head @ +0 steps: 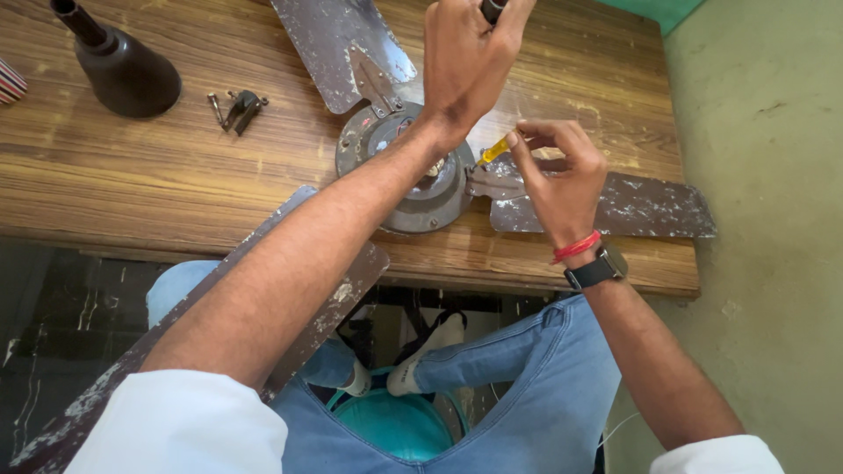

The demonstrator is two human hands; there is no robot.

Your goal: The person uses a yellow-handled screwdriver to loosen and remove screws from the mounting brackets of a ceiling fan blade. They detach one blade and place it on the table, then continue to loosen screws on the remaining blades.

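- My right hand (562,171) is pinched shut on a small yellow-handled screwdriver (494,151), thumb and fingertips together round the handle, its tip pointing left toward the fan hub.
- My left hand (470,57) is closed round a dark cylindrical handle (492,9) at the far edge of view; most of that item is cut off, so I cannot tell what it is.
- My left forearm crosses directly over the motor hub (413,171) of a ceiling fan, hiding part of its centre.
- The hub lies flat on the wooden table (176,175), near its front edge.
- Three worn brown blades are attached: the far blade (338,44) runs away from me, the right blade (615,206) lies along the table, and the near blade (290,290) overhangs the edge toward my lap.
- Far left stands a dark cone-shaped cover (123,66); just right of it lie small loose metal fittings (239,107).
- A teal bucket (395,426) sits on the floor between my feet.
- Risk, slip: the pinch grip on the screwdriver is light; the tip could skid off the fastener and score the right blade bracket.
- Risk, tipping: the overhanging near blade rests close to my knee; a bump could shift the whole fan.
- Risk, loss: the loose fittings lie unsecured and could roll off.
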